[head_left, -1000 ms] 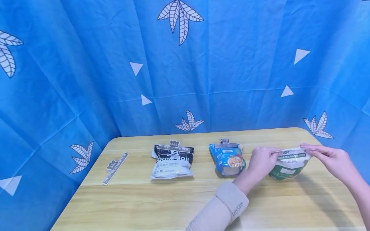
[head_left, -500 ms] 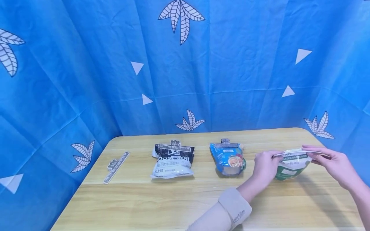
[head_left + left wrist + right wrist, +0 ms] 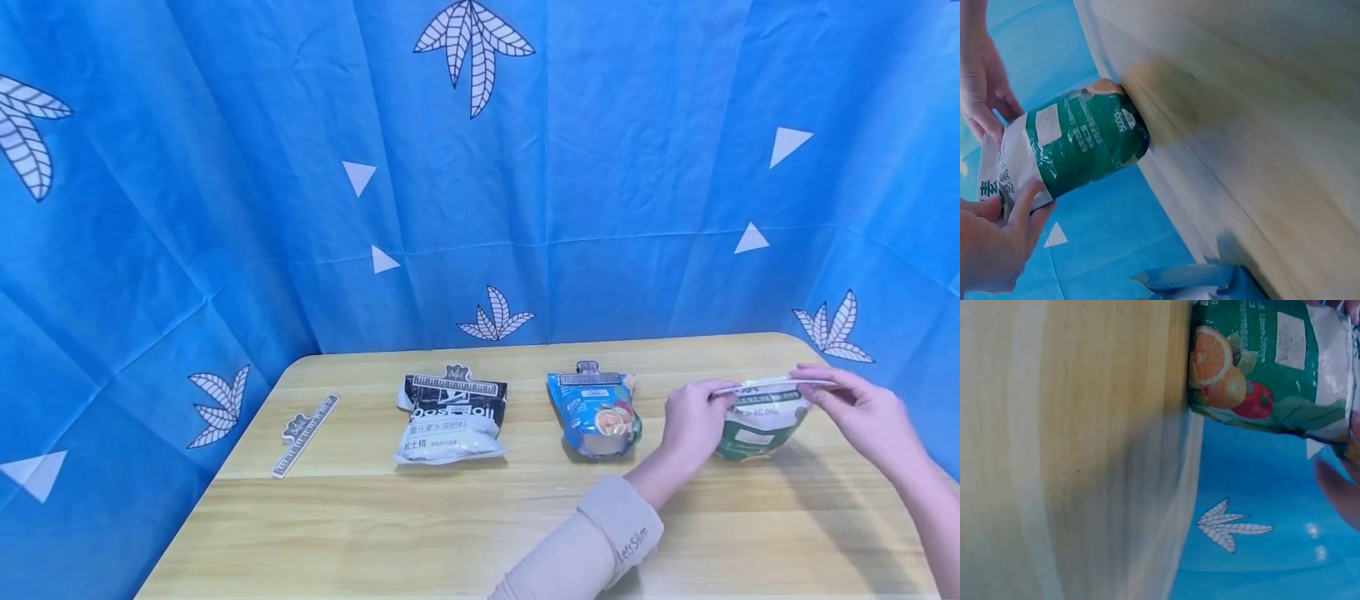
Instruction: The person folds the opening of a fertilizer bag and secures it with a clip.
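Observation:
At the right of the table, a green and white fertilizer bag (image 3: pixel 757 429) stands on its base, its top edge stretched flat between both hands. My left hand (image 3: pixel 693 421) pinches the left end of that edge; my right hand (image 3: pixel 862 412) pinches the right end. The left wrist view shows the green lower part of the bag (image 3: pixel 1079 137) touching the table, with fingers on its white top. Printed oranges and a tomato decorate the bag (image 3: pixel 1254 375) in the right wrist view, where only part of my right hand (image 3: pixel 1341 494) shows.
A blue bag (image 3: pixel 596 417) closed by a clip (image 3: pixel 590 378) stands left of my hands. Farther left lies a black and white bag (image 3: pixel 450 433), also wearing a clip (image 3: pixel 457 382). One loose clip (image 3: pixel 306 436) rests on the table (image 3: pixel 375 533). A blue curtain (image 3: pixel 600 167) hangs behind.
Both hands keep hold of the bag's top edge, shifting slightly and adjusting their fingers. Half a second ago the edge looked looser at its right end; now it is straighter. The other bags stay put.

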The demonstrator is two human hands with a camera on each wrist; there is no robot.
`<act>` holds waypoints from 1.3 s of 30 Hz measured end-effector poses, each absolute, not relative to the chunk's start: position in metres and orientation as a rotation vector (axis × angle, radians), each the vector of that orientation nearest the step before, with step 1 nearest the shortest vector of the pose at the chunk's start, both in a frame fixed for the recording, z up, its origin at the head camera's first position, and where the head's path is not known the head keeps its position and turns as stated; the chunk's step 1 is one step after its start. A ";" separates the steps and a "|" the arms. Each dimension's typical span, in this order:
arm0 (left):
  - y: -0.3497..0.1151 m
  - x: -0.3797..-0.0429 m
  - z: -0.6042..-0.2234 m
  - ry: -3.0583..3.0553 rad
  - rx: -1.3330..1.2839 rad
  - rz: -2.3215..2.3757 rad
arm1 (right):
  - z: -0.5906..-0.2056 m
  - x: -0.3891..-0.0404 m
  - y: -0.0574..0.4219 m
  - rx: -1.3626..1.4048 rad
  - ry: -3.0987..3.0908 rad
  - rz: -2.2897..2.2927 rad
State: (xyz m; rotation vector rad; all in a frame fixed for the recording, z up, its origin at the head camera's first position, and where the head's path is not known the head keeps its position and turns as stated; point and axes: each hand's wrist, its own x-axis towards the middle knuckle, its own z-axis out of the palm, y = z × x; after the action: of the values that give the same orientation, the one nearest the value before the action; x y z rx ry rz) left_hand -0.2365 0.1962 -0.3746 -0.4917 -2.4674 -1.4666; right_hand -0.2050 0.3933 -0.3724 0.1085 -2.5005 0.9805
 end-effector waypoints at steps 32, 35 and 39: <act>0.208 -0.248 -0.365 -2.493 -0.789 -0.543 | -0.374 -0.215 0.379 0.373 -2.243 0.504; 0.208 -0.248 -0.364 -2.507 -0.789 -0.531 | -0.371 -0.216 0.384 0.423 -2.300 0.496; 0.207 -0.249 -0.365 -2.505 -0.767 -0.545 | -0.367 -0.217 0.386 0.468 -2.337 0.505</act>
State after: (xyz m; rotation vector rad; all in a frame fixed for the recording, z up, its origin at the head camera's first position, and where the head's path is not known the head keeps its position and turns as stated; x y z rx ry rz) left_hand -0.2486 0.2071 -0.3650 -0.7674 -2.5055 -0.5447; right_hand -0.2167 0.3855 -0.3673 0.4678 -2.3368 0.5048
